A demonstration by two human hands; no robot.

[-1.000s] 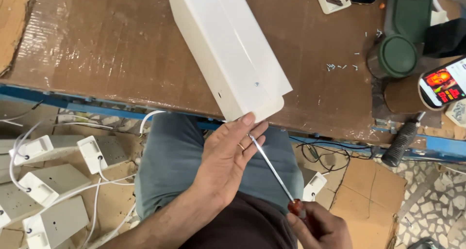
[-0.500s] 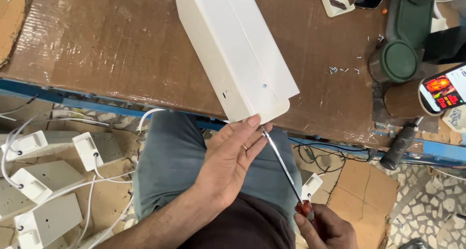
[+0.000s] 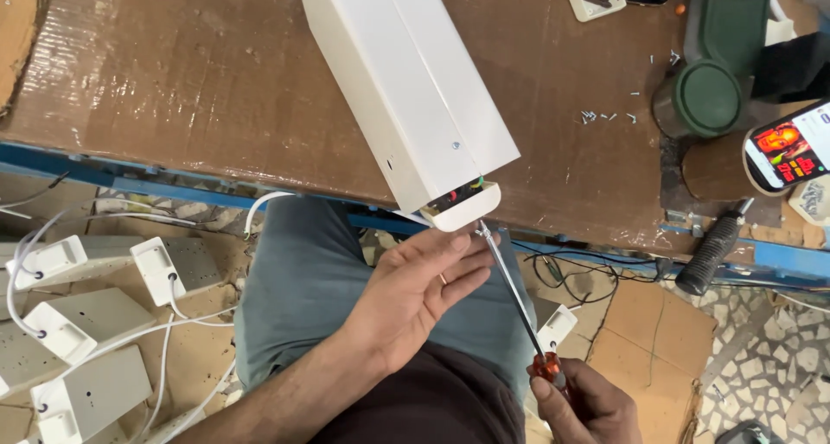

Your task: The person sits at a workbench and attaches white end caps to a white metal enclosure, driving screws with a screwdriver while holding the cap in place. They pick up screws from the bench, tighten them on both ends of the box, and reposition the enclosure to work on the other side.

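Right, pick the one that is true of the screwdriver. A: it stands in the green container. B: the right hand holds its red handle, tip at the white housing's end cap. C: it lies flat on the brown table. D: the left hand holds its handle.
B: the right hand grips the red handle of the screwdriver, whose tip meets the end cap of the white housing, with the left hand beside the shaft.

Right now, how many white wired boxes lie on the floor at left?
5: upper left, beside the knee, mid-left, lower left, bottom corner, cropped. More may lie beyond the frame.
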